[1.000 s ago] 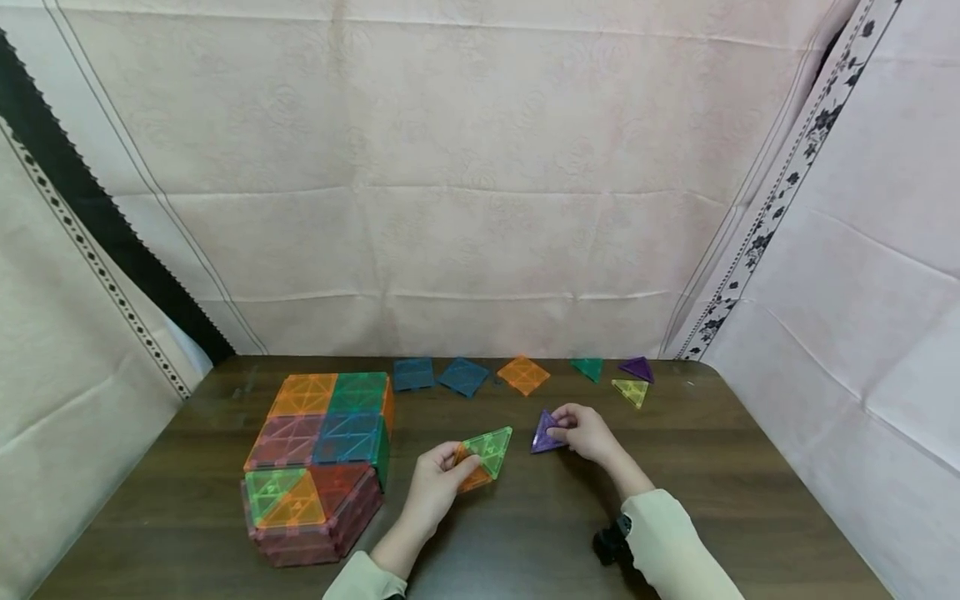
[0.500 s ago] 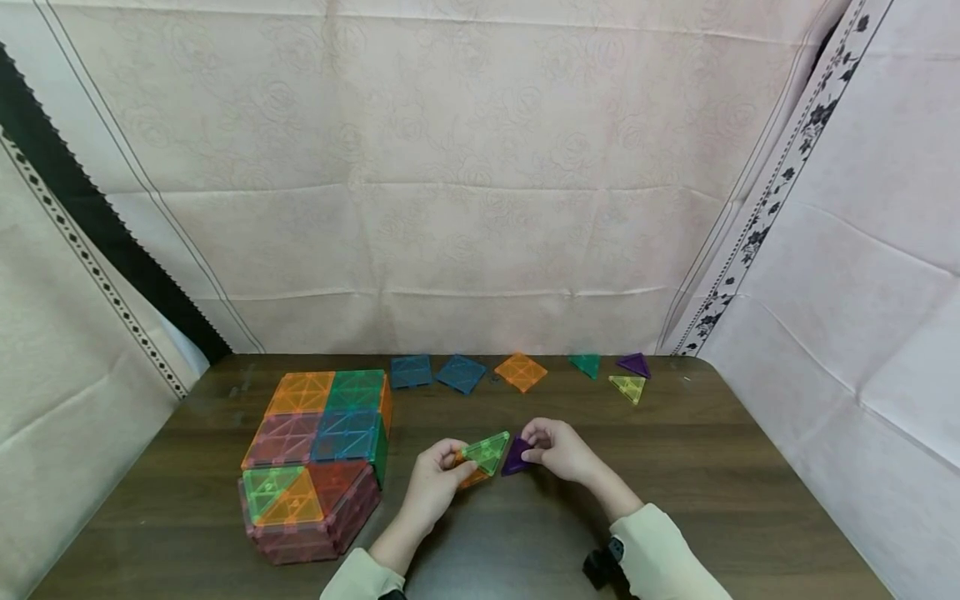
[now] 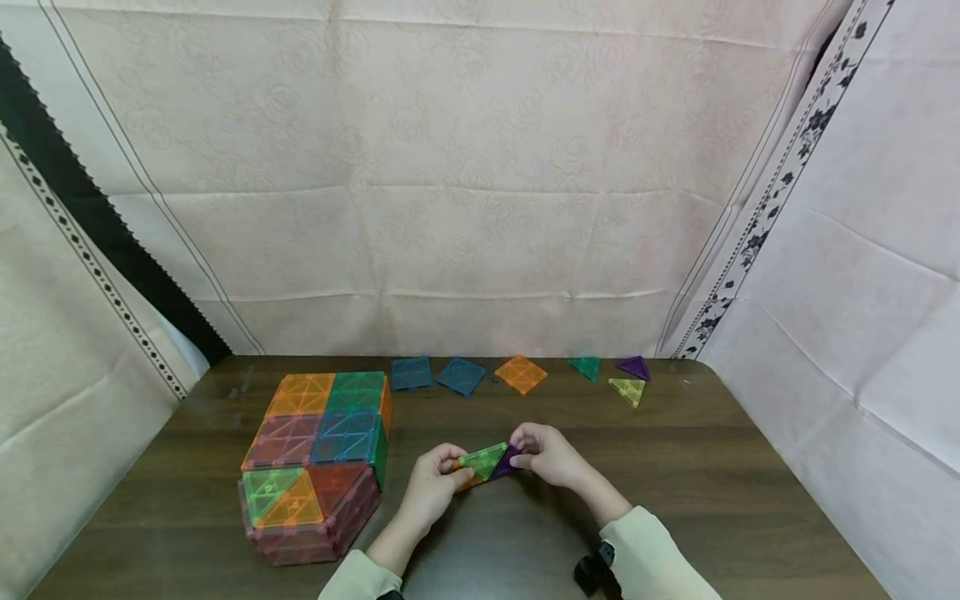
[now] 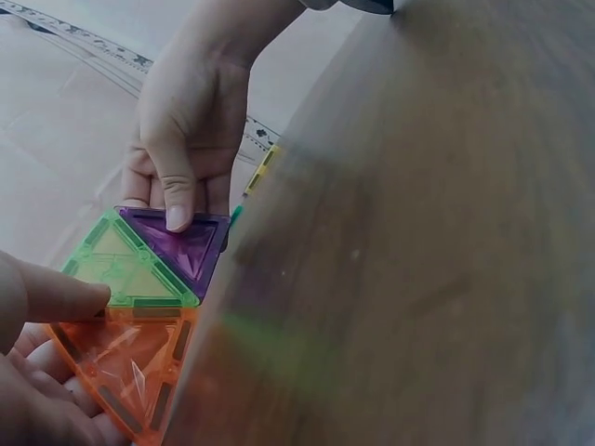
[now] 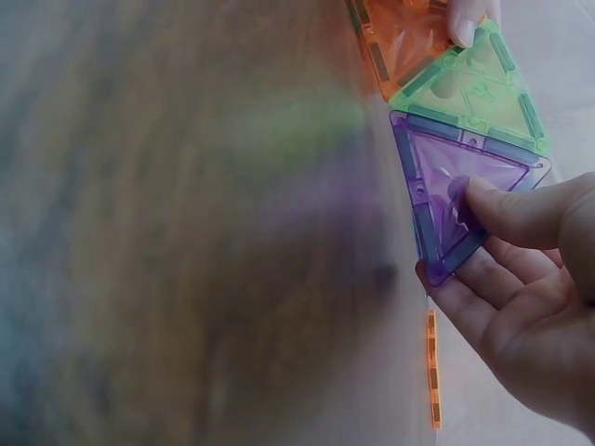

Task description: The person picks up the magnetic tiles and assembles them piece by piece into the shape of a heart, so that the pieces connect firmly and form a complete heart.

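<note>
Three translucent triangular magnetic tiles meet edge to edge between my hands over the table. The orange triangle tile (image 4: pixel 135 362) and the green triangle tile (image 4: pixel 121 265) are pinched by my left hand (image 3: pixel 429 486), its thumb lying on top where they join. With thumb above and fingers beneath, my right hand (image 3: pixel 553 457) pinches the purple triangle tile (image 5: pixel 456 190). One edge of the purple tile lies against the green one in both wrist views. To the left stands a block structure (image 3: pixel 315 467) of coloured tiles, its nearest part a low red shape with a green and orange top.
Along the far table edge lie two blue square tiles (image 3: pixel 461 376), an orange square tile (image 3: pixel 521 375), a teal triangle tile (image 3: pixel 585 367), another purple triangle tile (image 3: pixel 634 367) and a yellow triangle tile (image 3: pixel 627 391). Pale cloth (image 3: pixel 480 208) hangs behind the wooden table (image 3: pixel 712 500).
My right hand has moved left with the purple tile until its edge met the green tile. My left hand has stayed nearly in place, holding the orange and green tiles.
</note>
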`<control>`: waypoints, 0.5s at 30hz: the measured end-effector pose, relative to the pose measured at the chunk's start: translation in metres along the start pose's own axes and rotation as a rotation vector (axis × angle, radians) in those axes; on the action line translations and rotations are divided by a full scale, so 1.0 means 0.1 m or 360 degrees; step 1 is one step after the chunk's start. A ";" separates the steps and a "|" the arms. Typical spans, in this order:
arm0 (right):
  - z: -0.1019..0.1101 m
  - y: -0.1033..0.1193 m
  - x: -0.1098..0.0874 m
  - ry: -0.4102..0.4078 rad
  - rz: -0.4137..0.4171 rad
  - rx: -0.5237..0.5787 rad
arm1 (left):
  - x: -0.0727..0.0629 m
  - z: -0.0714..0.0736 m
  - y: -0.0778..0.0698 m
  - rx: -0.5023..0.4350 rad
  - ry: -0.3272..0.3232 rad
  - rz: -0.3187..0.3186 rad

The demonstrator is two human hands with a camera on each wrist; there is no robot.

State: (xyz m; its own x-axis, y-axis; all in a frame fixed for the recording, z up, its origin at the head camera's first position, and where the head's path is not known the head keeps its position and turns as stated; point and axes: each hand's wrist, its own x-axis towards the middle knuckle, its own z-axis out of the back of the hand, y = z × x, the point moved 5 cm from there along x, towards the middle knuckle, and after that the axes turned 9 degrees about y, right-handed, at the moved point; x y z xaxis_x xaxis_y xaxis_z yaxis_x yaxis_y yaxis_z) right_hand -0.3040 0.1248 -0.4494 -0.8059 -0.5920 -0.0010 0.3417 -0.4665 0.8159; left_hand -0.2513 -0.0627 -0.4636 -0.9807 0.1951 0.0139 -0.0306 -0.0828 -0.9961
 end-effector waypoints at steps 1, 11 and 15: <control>0.00 0.00 0.00 -0.0005 0.0000 -0.0003 | 0.00 0.01 0.00 0.0004 -0.0005 0.0000; -0.01 0.03 0.15 -0.0024 -0.0004 -0.0016 | 0.01 0.10 0.00 0.0050 -0.0103 -0.0018; 0.03 0.00 0.22 -0.0011 0.0011 0.0013 | 0.01 0.14 -0.01 0.0069 -0.0142 -0.0023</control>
State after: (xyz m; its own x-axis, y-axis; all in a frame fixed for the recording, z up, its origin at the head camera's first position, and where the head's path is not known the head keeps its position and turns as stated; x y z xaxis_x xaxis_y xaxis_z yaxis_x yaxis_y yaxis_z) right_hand -0.3228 0.1139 -0.4483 -0.8069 -0.5906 0.0083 0.3430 -0.4572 0.8206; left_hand -0.2547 -0.0764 -0.4614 -0.9933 0.1090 0.0378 -0.0513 -0.1236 -0.9910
